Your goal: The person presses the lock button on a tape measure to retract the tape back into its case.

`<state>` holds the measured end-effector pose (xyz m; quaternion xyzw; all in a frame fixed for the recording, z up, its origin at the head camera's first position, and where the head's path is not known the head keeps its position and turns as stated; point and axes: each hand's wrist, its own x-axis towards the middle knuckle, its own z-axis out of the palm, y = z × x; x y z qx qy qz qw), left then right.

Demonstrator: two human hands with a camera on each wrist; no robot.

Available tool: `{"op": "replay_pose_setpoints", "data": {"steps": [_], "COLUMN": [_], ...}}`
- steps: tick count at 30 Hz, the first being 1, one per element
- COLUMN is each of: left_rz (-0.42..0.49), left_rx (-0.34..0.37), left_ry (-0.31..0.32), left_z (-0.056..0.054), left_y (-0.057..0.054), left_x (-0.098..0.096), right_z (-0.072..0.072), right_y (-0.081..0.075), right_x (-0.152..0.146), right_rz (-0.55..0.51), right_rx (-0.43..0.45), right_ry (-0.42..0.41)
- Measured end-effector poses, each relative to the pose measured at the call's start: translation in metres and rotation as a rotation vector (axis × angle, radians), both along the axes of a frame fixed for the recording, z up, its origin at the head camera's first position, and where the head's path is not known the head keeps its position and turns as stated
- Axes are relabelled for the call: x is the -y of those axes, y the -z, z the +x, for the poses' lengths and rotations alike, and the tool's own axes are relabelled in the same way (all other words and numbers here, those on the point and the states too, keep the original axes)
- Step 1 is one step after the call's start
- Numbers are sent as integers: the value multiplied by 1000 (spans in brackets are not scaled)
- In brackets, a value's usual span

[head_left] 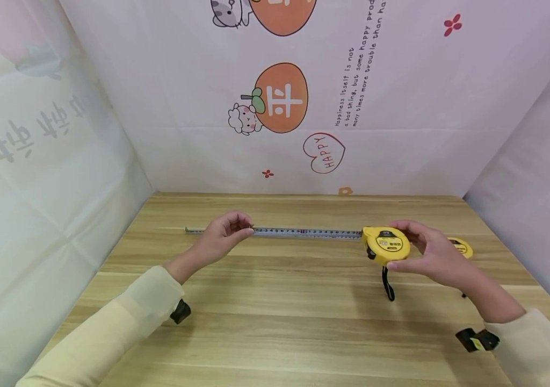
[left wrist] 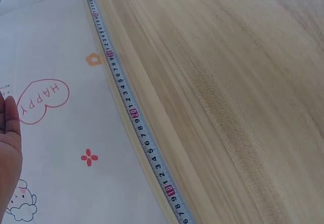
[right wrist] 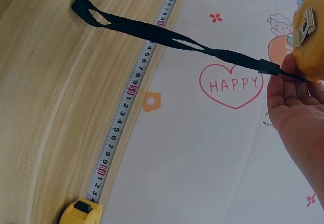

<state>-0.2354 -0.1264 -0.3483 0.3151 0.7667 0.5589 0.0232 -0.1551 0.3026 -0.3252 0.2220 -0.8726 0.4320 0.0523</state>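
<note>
Through the head camera I have the left hand (head_left: pixel 219 236) over the left half of the counter (head_left: pixel 299 322), its thumb and fingertips pinched together on the free end of a blade (head_left: pixel 304 231). That blade runs across to the yellow tape measure (head_left: pixel 386 246), which the right hand (head_left: pixel 427 253) grips over the right half of the counter, fingers on top and thumb beneath. The case is lifted off the wood, and its black strap (head_left: pixel 388 285) dangles below it. My left wrist feed catches only part of the left hand at the picture's edge, so I cannot tell the pinch from there; my right wrist feed shows the fingers under the case. A second tape measure (head_left: pixel 462 247) rests on the counter near its right edge, partly hidden behind the right hand in my head view. Its pulled-out strip (right wrist: pixel 116 129) lies flat just beside the counter's back edge, markings up, and its hooked tip (head_left: pixel 186 230) sits toward the back left corner, beyond the left hand. Seen from above, the held blade nearly covers the strip. Pale sleeves (head_left: pixel 144 301) cover both forearms, with a small black device at each cuff. Behind the counter's back edge I see a white printed cloth (head_left: pixel 197 118) with orange fruit, small flowers and a heart reading HAPPY.
</note>
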Motion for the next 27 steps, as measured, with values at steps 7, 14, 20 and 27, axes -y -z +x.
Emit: {"op": "replay_pose_setpoints", "data": {"steps": [7, 14, 20, 27], "left_rz": [7, 14, 10, 14], "left_rx": [-3, -7, -18, -17], "left_ry": [4, 15, 23, 25], "left_z": [1, 0, -1, -1], "left_y": [0, 1, 2, 1], "left_x": [-3, -5, -7, -9], "right_z": [-1, -1, -2, -2], "right_y": [1, 1, 0, -1], "right_x": [1, 2, 3, 6], "right_rz": [-8, -9, -11, -8], "right_rx": [-13, -11, -8, 19], "right_ry": [-12, -8, -21, -16]}}
